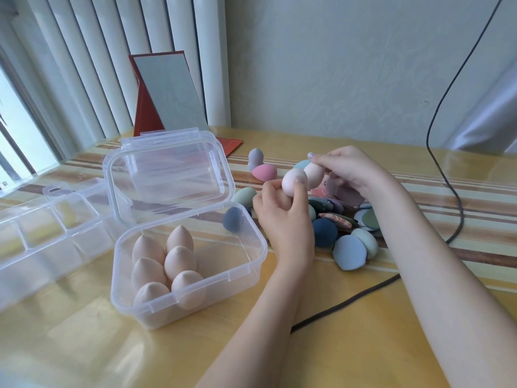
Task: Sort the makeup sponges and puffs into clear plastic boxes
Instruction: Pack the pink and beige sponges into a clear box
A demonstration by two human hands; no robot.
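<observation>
Sponge (pixel 292 182) in each grip (apparently).

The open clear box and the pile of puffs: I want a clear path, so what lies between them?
In the head view, the left hand holding a pale pink sponge, plus a grey-blue sponge beside the open clear box.

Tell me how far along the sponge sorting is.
Done: six beige teardrop sponges stand in the open clear box. In hand: the left hand holds a pale pink sponge, and the right hand holds another pale sponge. Left: the divided clear box looks empty, and a pile of coloured sponges and puffs remains on the table, plus the pink and grey ones.
</observation>
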